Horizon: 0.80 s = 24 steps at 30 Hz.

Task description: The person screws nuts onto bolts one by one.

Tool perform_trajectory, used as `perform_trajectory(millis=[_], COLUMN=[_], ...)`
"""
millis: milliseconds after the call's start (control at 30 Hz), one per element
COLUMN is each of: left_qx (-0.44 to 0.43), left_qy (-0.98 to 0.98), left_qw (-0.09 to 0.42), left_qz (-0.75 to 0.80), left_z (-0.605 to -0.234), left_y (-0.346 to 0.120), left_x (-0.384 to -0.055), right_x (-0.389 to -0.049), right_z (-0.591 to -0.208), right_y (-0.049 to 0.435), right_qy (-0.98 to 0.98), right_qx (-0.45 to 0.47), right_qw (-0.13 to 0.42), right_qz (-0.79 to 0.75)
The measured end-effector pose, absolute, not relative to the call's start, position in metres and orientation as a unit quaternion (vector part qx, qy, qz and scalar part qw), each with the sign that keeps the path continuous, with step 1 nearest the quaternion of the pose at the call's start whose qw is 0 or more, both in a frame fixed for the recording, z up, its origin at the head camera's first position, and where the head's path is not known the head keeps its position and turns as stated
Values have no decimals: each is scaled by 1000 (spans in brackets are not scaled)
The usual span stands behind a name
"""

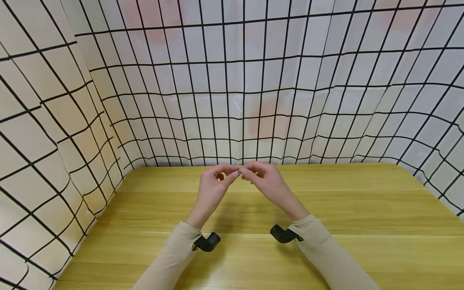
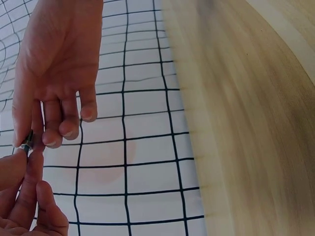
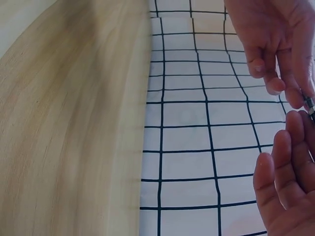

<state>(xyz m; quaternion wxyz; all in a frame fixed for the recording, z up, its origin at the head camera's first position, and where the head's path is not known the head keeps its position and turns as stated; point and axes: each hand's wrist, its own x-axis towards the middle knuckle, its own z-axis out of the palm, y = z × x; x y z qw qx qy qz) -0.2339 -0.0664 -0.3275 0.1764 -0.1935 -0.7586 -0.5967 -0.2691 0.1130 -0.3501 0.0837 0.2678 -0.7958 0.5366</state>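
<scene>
A small threaded metal piece, bolt-like in look, sits between the fingertips of both hands, over the far part of the table. My left hand pinches one end of it between thumb and index finger. From the other side my right hand pinches it the same way. In the left wrist view, the metal piece shows dark and silver parts, mostly covered by the fingertips. The other fingers of the right hand are loosely bent beside it.
The hands are over a wooden table. Behind it and along its left side hangs a white sheet with a black grid. Black wrist cameras stick out from both beige sleeves.
</scene>
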Motion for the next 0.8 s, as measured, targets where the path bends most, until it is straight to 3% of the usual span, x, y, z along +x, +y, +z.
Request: perform_trajectory(millis=[367,800], left_qx=[-189,-192], left_qy=[-759,-755], left_qw=[178,177], left_qz=[-596,-601], left_z=[-328,-330], left_y=[-67,-66], left_x=[-235,-236], right_x=[-252,-279], right_z=[-328,-359], right_y=[112,118], right_qy=[-790,-791], right_qx=[289,297], right_qw=[87,110], right_qz=[534,524])
